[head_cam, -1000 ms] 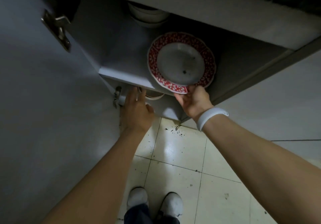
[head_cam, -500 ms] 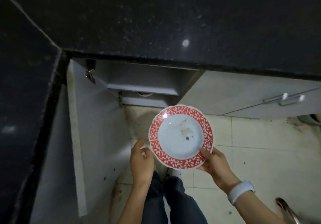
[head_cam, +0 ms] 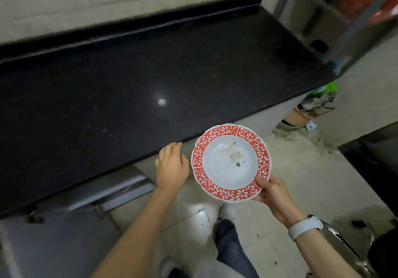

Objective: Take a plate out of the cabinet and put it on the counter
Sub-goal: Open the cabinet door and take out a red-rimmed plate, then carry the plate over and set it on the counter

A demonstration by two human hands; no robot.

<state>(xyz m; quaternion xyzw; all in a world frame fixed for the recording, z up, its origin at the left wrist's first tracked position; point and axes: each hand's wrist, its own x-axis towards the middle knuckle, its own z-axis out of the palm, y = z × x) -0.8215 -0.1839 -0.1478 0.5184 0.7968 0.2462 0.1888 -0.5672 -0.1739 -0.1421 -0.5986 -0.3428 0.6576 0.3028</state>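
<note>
Between the right hand's fingers [head_cam: 263, 181] and thumb: the plate [head_cam: 231, 162], red flowered rim, white well with dark specks and smears. Pinched at its near-right edge, tilted a little, held in the air over the floor [head_cam: 301, 170], just off the front edge of the worktop [head_cam: 129, 83].

Change: a second ago the plate sat on the cabinet shelf with the right hand just gripping its rim; half a second ago it was lifted clear, below worktop level. Now it is up at the worktop edge and the view looks down on the black stone. Removal looks done; only the set-down is left.

Left hand [head_cam: 171, 167]: fingers loosely spread, holding nothing, just left of the plate, fingertips near the worktop's front edge. Touching it or not, cannot tell.

Beyond the fingers: worktop surface dark and glossy, one light glare spot, nothing on the stretch ahead. Below the left hand, the cabinet door [head_cam: 53, 245] stands open. Far right of the plate: metal rack [head_cam: 355, 19], and a clay pot [head_cam: 299, 116] with clutter on the floor, well apart.

Nothing seems to block the path. Likely concern: one-handed rim pinch; plate must clear the edge before lowering.
</note>
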